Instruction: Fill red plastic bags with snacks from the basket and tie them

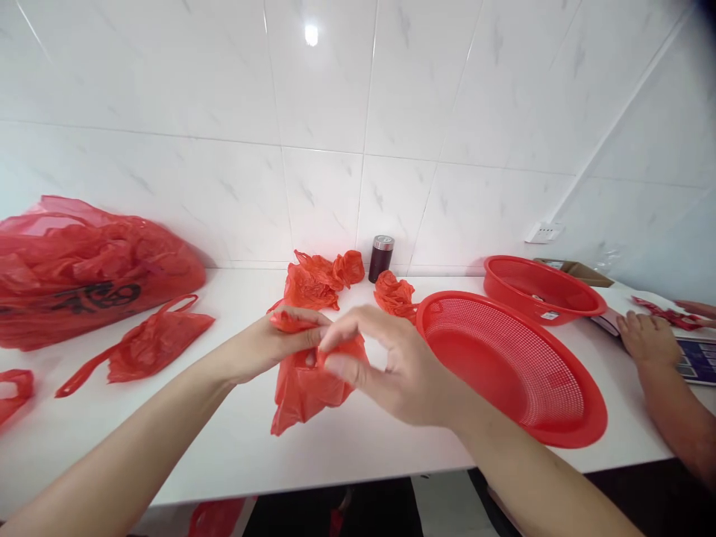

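A thin red plastic bag (307, 391) hangs in front of me, a little above the white table. My left hand (283, 339) grips its top, with a crumpled part of the bag showing above the fingers. My right hand (394, 365) curls in from the right, thumb and index fingertips brought close together on the bag's upper edge. A gap shows between that thumb and finger farther back. Whatever lies inside the bag is hidden.
Crumpled red bags (313, 283) and a dark tumbler (381, 259) stand near the wall. On the left are a large red sack (101, 261) and a loose bag (159, 343). To the right are a red colander (559, 373), a red basin (545, 287) and a co-worker's hand (649, 339).
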A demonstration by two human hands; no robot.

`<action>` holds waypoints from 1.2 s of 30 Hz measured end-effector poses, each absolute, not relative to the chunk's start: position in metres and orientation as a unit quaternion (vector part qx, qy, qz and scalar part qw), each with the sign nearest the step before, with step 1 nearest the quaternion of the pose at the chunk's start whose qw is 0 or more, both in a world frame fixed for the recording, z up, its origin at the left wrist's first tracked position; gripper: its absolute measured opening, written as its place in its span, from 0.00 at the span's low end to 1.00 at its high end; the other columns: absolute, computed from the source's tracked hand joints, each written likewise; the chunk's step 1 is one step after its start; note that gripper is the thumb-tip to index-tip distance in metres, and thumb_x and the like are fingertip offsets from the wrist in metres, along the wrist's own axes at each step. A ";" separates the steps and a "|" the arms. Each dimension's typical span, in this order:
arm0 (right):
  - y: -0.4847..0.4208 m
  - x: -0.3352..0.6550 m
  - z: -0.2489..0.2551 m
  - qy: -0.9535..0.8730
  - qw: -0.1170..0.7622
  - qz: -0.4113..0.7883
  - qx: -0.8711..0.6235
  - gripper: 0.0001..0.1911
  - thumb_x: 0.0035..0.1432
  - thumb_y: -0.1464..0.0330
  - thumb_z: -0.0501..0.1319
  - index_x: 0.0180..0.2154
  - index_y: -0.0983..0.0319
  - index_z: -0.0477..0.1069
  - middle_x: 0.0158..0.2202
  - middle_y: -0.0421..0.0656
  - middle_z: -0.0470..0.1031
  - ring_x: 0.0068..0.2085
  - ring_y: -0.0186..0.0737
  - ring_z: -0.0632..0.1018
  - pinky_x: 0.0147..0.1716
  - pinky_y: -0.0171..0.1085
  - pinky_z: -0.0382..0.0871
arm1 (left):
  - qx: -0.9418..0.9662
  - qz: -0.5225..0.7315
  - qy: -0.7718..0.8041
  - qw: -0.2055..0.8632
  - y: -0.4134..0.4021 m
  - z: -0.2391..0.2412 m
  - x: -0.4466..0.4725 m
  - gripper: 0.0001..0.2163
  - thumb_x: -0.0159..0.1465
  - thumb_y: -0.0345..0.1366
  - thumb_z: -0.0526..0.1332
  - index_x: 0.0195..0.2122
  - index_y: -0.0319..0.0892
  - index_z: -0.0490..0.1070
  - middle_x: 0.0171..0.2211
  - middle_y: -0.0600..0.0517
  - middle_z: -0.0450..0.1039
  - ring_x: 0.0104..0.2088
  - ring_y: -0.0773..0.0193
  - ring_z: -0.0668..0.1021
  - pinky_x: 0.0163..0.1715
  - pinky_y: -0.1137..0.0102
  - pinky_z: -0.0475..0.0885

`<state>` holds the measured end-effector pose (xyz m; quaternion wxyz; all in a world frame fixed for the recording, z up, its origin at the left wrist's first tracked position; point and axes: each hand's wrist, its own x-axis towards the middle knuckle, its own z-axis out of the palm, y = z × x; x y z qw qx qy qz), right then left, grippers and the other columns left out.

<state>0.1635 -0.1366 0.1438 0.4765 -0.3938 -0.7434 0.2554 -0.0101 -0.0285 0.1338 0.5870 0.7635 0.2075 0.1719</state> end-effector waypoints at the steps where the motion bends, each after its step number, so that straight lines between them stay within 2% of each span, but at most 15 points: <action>1: -0.131 0.163 0.137 -0.723 0.502 0.249 -0.405 0.08 0.64 0.65 0.58 0.45 0.56 0.70 0.45 0.41 0.74 0.48 0.37 0.74 0.52 0.41 0.66 | 0.785 0.160 0.205 0.563 -0.029 0.134 -0.011 0.09 0.62 0.40 0.61 0.29 0.43 0.76 0.24 0.54 0.70 0.26 0.67 0.70 0.27 0.71 0.66; 4: -0.103 0.165 0.108 -0.657 0.509 0.304 -0.465 0.16 0.69 0.59 0.50 0.55 0.53 0.64 0.43 0.41 0.74 0.47 0.38 0.74 0.51 0.44 0.65 | 0.848 0.151 0.223 0.456 -0.030 0.127 -0.011 0.07 0.59 0.32 0.58 0.30 0.45 0.76 0.25 0.55 0.71 0.26 0.66 0.71 0.27 0.71 0.66; 7: -0.080 0.165 0.082 -0.609 0.482 0.390 -0.495 0.19 0.68 0.57 0.50 0.56 0.54 0.64 0.37 0.40 0.74 0.40 0.38 0.76 0.44 0.42 0.69 | 0.891 0.229 0.305 0.246 -0.030 0.108 -0.006 0.12 0.53 0.22 0.52 0.29 0.44 0.71 0.26 0.56 0.72 0.25 0.66 0.71 0.24 0.71 0.64; 9: -0.075 0.164 0.072 -0.581 0.485 0.455 -0.469 0.18 0.66 0.58 0.54 0.55 0.53 0.64 0.37 0.39 0.74 0.37 0.37 0.76 0.40 0.40 0.70 | 0.883 0.293 0.346 0.119 -0.030 0.094 -0.004 0.16 0.51 0.20 0.49 0.34 0.44 0.69 0.32 0.54 0.74 0.25 0.66 0.72 0.22 0.72 0.62; 11: -0.075 0.165 0.068 -0.571 0.467 0.527 -0.422 0.17 0.64 0.59 0.57 0.53 0.54 0.68 0.36 0.39 0.74 0.37 0.37 0.76 0.40 0.39 0.70 | 0.876 0.336 0.336 0.078 -0.029 0.084 -0.005 0.18 0.52 0.20 0.48 0.39 0.45 0.68 0.42 0.51 0.74 0.31 0.64 0.76 0.23 0.72 0.64; 13: -0.077 0.168 0.066 -0.564 0.458 0.562 -0.394 0.13 0.62 0.59 0.59 0.45 0.57 0.73 0.36 0.39 0.75 0.39 0.37 0.76 0.43 0.39 0.69 | 0.886 0.341 0.295 0.107 -0.028 0.079 -0.009 0.20 0.54 0.21 0.49 0.43 0.47 0.68 0.50 0.50 0.70 0.40 0.61 0.77 0.28 0.71 0.69; 15: -0.080 0.171 0.065 -0.552 0.469 0.564 -0.395 0.11 0.60 0.59 0.61 0.40 0.60 0.74 0.36 0.39 0.75 0.41 0.36 0.76 0.46 0.38 0.68 | 0.896 0.326 0.265 0.145 -0.028 0.076 -0.015 0.24 0.53 0.21 0.50 0.48 0.48 0.67 0.53 0.49 0.68 0.45 0.59 0.77 0.33 0.70 0.72; 18: -0.082 0.168 0.063 -0.539 0.497 0.559 -0.387 0.13 0.60 0.58 0.62 0.42 0.58 0.74 0.39 0.39 0.75 0.43 0.36 0.76 0.49 0.38 0.66 | 0.891 0.321 0.270 0.171 -0.031 0.073 -0.020 0.29 0.52 0.20 0.51 0.54 0.50 0.63 0.54 0.49 0.68 0.39 0.62 0.77 0.32 0.70 0.73; 21: -0.083 0.152 0.059 -0.498 0.556 0.551 -0.374 0.13 0.59 0.58 0.63 0.40 0.59 0.75 0.37 0.40 0.75 0.40 0.36 0.76 0.45 0.37 0.68 | 0.878 0.330 0.291 0.190 -0.037 0.070 -0.020 0.27 0.55 0.22 0.52 0.55 0.50 0.62 0.54 0.49 0.68 0.33 0.65 0.77 0.30 0.70 0.74; 25: -0.082 0.132 0.046 -0.414 0.648 0.524 -0.366 0.11 0.57 0.58 0.64 0.35 0.59 0.73 0.30 0.37 0.71 0.32 0.33 0.73 0.36 0.33 0.68 | 0.868 0.331 0.293 0.224 -0.040 0.056 -0.024 0.21 0.65 0.30 0.51 0.58 0.52 0.64 0.58 0.50 0.68 0.50 0.59 0.76 0.47 0.66 0.72; 26: -0.080 0.134 0.040 -0.400 0.661 0.509 -0.378 0.11 0.57 0.58 0.64 0.34 0.59 0.71 0.29 0.37 0.70 0.31 0.33 0.73 0.35 0.33 0.68 | 0.863 0.325 0.301 0.243 -0.040 0.049 -0.028 0.19 0.67 0.32 0.50 0.58 0.52 0.64 0.57 0.51 0.70 0.51 0.59 0.75 0.50 0.65 0.71; 28: -0.073 0.146 0.024 -0.363 0.685 0.451 -0.442 0.13 0.57 0.56 0.62 0.32 0.59 0.67 0.29 0.37 0.69 0.29 0.33 0.72 0.33 0.33 0.69 | 0.838 0.311 0.344 0.288 -0.040 0.030 -0.041 0.17 0.68 0.36 0.49 0.55 0.51 0.69 0.50 0.51 0.75 0.45 0.60 0.78 0.46 0.66 0.73; 31: -0.060 0.177 -0.004 -0.298 0.701 0.348 -0.547 0.15 0.57 0.53 0.58 0.34 0.58 0.63 0.32 0.39 0.69 0.31 0.36 0.74 0.33 0.36 0.72 | 0.798 0.300 0.399 0.338 -0.047 -0.002 -0.062 0.13 0.68 0.39 0.50 0.42 0.48 0.74 0.37 0.51 0.79 0.34 0.61 0.78 0.37 0.67 0.74; 33: -0.053 0.190 -0.018 -0.292 0.692 0.315 -0.580 0.15 0.58 0.52 0.56 0.35 0.58 0.62 0.32 0.40 0.68 0.31 0.37 0.74 0.32 0.37 0.72 | 0.771 0.319 0.420 0.358 -0.056 -0.017 -0.067 0.13 0.68 0.43 0.51 0.37 0.46 0.74 0.36 0.50 0.78 0.34 0.59 0.77 0.38 0.67 0.73; 36: -0.054 0.182 -0.029 -0.328 0.668 0.285 -0.604 0.15 0.61 0.53 0.54 0.36 0.57 0.64 0.30 0.38 0.68 0.31 0.38 0.73 0.35 0.38 0.70 | 0.699 0.401 0.457 0.377 -0.066 -0.025 -0.055 0.15 0.69 0.46 0.49 0.40 0.45 0.72 0.44 0.47 0.76 0.44 0.56 0.76 0.45 0.64 0.71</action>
